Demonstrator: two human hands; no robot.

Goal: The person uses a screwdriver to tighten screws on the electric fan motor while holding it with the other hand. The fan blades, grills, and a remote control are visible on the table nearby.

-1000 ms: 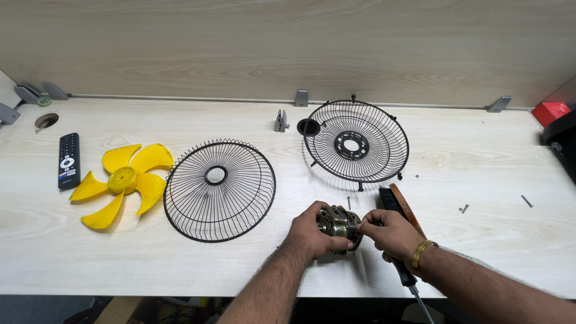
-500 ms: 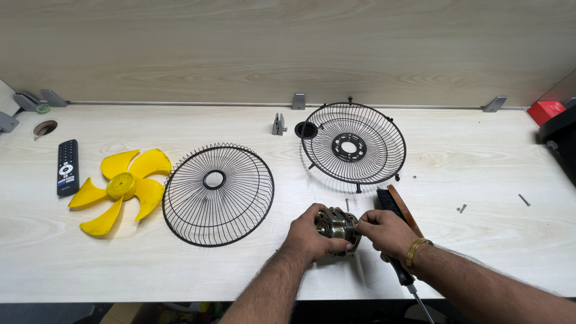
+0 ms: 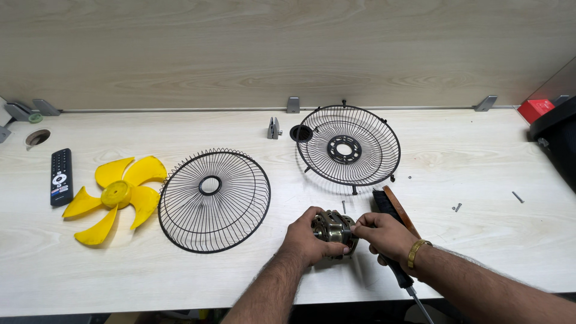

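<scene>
The left hand [image 3: 312, 239] is cupping the metal fan motor [image 3: 333, 228], which is resting on the tabletop [image 3: 480, 156] just below the rear wire guard [image 3: 348, 146]. The right hand [image 3: 384, 235] is pinching the motor's front while gripping a black-handled screwdriver [image 3: 401, 277].

Layout of parts on the bench [image 3: 120, 282], seen from the head camera.

Near the front edge the left hand [image 3: 309, 237] and right hand [image 3: 384, 234] close on the motor [image 3: 333, 228] from either side. A brush [image 3: 393, 207] lies just right of the motor, with a screwdriver [image 3: 399, 279] under the right wrist. Behind them sits the rear grille [image 3: 349, 146]; the front grille [image 3: 214, 200] lies left of the motor. Further left lies the fan blade [image 3: 117, 195], then the remote [image 3: 60, 177]. Loose screws [image 3: 457, 207] lie well apart to the right.
</scene>
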